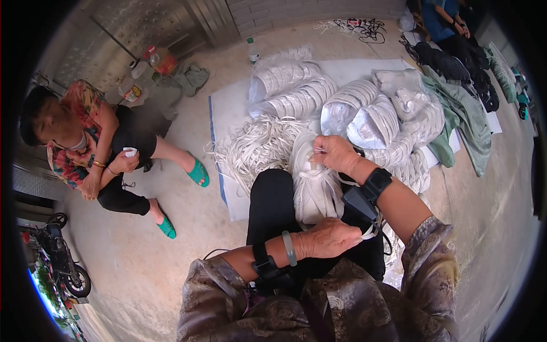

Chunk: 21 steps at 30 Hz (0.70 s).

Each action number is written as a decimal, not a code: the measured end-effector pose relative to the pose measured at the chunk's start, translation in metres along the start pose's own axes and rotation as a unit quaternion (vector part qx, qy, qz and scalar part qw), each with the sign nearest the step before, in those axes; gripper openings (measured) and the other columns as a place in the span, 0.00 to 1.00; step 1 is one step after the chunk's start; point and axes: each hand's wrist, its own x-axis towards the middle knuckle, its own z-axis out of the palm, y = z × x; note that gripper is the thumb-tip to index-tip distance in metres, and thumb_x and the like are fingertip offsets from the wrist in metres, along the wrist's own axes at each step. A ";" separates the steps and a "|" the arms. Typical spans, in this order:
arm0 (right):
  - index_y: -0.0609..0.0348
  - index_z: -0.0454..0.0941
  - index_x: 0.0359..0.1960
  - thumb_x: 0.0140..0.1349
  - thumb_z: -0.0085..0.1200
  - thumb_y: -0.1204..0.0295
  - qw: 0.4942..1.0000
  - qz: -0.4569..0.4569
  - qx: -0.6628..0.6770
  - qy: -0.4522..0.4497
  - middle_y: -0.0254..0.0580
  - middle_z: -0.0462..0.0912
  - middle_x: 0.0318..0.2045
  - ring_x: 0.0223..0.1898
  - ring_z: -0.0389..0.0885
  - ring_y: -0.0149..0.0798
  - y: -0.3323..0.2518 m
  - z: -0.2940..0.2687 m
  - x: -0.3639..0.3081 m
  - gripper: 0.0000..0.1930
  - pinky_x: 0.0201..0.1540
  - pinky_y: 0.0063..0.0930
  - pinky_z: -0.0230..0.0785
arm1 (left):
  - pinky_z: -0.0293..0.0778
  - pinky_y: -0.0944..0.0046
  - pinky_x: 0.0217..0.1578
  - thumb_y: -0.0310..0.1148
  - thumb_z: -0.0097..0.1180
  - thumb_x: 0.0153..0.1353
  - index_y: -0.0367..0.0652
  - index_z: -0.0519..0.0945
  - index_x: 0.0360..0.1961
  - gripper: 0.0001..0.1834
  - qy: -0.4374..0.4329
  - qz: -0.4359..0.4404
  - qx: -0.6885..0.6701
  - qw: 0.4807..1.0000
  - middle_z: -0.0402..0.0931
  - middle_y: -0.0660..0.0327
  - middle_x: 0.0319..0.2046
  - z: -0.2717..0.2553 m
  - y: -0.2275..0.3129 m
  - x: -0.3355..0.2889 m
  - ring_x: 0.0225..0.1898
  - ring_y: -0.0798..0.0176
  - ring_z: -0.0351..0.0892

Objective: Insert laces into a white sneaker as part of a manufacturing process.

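Observation:
A whitish sneaker (314, 196) with mesh sides rests upright between my knees, its toe end toward me. Near its collar, my right hand (338, 155) is closed, pinching a thin pale lace between thumb and fingers. My left hand (329, 238) lies lower, across my lap, with its fingers closed on a white shoelace (370, 232) just right of the shoe's near end. Where that lace runs under my right wrist is partly hidden. A tangled heap of white shoelaces (259, 149) spreads on the sheet left of the shoe.
Plastic-wrapped stacks of white shoe parts (290, 88) lie on a pale sheet (227, 114) beyond my knees. Green cloth (464, 128) lies to the right. A person in green slippers (198, 172) sits at left; another (447, 20) is far right. Bottles (162, 60) stand by the wall.

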 end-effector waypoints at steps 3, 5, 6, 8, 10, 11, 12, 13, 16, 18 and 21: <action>0.58 0.76 0.27 0.52 0.60 0.62 0.999 0.004 -0.044 0.024 0.50 0.80 0.27 0.34 0.80 0.53 0.003 0.000 -0.010 0.12 0.39 0.41 0.70 | 0.66 0.48 0.27 0.35 0.49 0.62 0.41 0.71 0.27 0.10 0.006 -0.013 0.004 1.000 0.71 0.50 0.18 -0.001 0.004 0.000 0.25 0.43 0.74; 0.60 0.79 0.28 0.53 0.57 0.62 0.996 0.011 -0.073 0.054 0.52 0.81 0.27 0.35 0.80 0.55 0.008 -0.001 -0.018 0.13 0.40 0.43 0.71 | 0.66 0.48 0.27 0.35 0.49 0.62 0.41 0.72 0.27 0.10 -0.008 -0.039 0.034 0.999 0.71 0.50 0.18 -0.001 0.006 -0.004 0.25 0.42 0.74; 0.61 0.79 0.28 0.53 0.57 0.62 0.996 0.027 -0.067 0.053 0.52 0.81 0.27 0.33 0.80 0.54 0.011 -0.001 -0.022 0.13 0.40 0.42 0.71 | 0.66 0.47 0.27 0.35 0.49 0.62 0.42 0.72 0.27 0.10 0.007 -0.029 0.022 0.999 0.71 0.50 0.18 -0.001 0.006 -0.006 0.25 0.42 0.74; 0.62 0.80 0.29 0.54 0.57 0.64 0.995 0.056 -0.056 0.055 0.53 0.81 0.25 0.31 0.81 0.52 0.017 -0.003 -0.027 0.13 0.38 0.41 0.71 | 0.66 0.47 0.27 0.35 0.49 0.62 0.42 0.72 0.27 0.10 0.008 -0.040 0.011 0.999 0.71 0.50 0.18 0.000 0.006 -0.007 0.25 0.42 0.74; 0.64 0.81 0.27 0.53 0.59 0.67 0.972 0.135 0.192 -0.013 0.44 0.80 0.20 0.23 0.78 0.37 0.019 0.000 -0.027 0.10 0.31 0.31 0.69 | 0.66 0.47 0.27 0.36 0.49 0.62 0.42 0.72 0.27 0.10 0.012 -0.032 0.017 0.999 0.71 0.50 0.18 0.001 0.003 -0.007 0.24 0.43 0.74; 0.64 0.80 0.26 0.53 0.60 0.68 0.958 0.149 0.245 -0.018 0.40 0.80 0.18 0.22 0.76 0.33 0.020 0.000 -0.030 0.10 0.30 0.28 0.68 | 0.66 0.48 0.27 0.36 0.49 0.62 0.42 0.72 0.27 0.10 0.009 -0.037 0.023 0.999 0.70 0.50 0.17 0.003 0.002 -0.007 0.24 0.43 0.74; 0.64 0.80 0.25 0.52 0.61 0.69 0.941 0.167 0.294 -0.023 0.37 0.79 0.17 0.21 0.74 0.29 0.021 0.001 -0.033 0.09 0.28 0.25 0.67 | 0.66 0.48 0.27 0.35 0.49 0.62 0.42 0.72 0.27 0.10 0.014 -0.029 0.018 0.999 0.70 0.50 0.17 0.004 0.002 -0.007 0.24 0.43 0.74; 0.63 0.79 0.23 0.51 0.62 0.72 0.932 0.169 0.319 -0.035 0.33 0.78 0.17 0.21 0.72 0.26 0.021 0.002 -0.035 0.07 0.27 0.22 0.65 | 0.66 0.48 0.27 0.35 0.49 0.62 0.42 0.72 0.27 0.09 0.015 -0.026 0.018 0.999 0.70 0.50 0.17 0.005 0.002 -0.007 0.24 0.43 0.74; 0.63 0.78 0.23 0.51 0.60 0.74 0.917 0.146 0.370 -0.041 0.33 0.78 0.19 0.22 0.73 0.27 0.022 0.009 -0.036 0.06 0.27 0.23 0.65 | 0.66 0.48 0.27 0.35 0.50 0.62 0.42 0.71 0.27 0.10 0.014 -0.022 0.019 0.999 0.70 0.51 0.17 0.005 0.001 -0.008 0.24 0.43 0.73; 0.63 0.78 0.24 0.52 0.57 0.75 0.922 0.142 0.361 0.003 0.36 0.78 0.19 0.22 0.73 0.29 0.024 0.018 -0.036 0.04 0.28 0.24 0.65 | 0.65 0.49 0.26 0.35 0.49 0.63 0.42 0.71 0.28 0.09 0.011 -0.018 0.020 1.000 0.69 0.51 0.17 0.006 0.001 -0.009 0.23 0.44 0.73; 0.62 0.77 0.26 0.53 0.53 0.76 0.959 0.078 0.252 0.106 0.42 0.77 0.19 0.22 0.74 0.36 0.028 0.034 -0.036 0.03 0.30 0.28 0.66 | 0.64 0.51 0.25 0.36 0.49 0.64 0.42 0.73 0.30 0.09 0.006 -0.013 0.025 1.000 0.67 0.52 0.17 0.007 -0.002 -0.009 0.22 0.46 0.71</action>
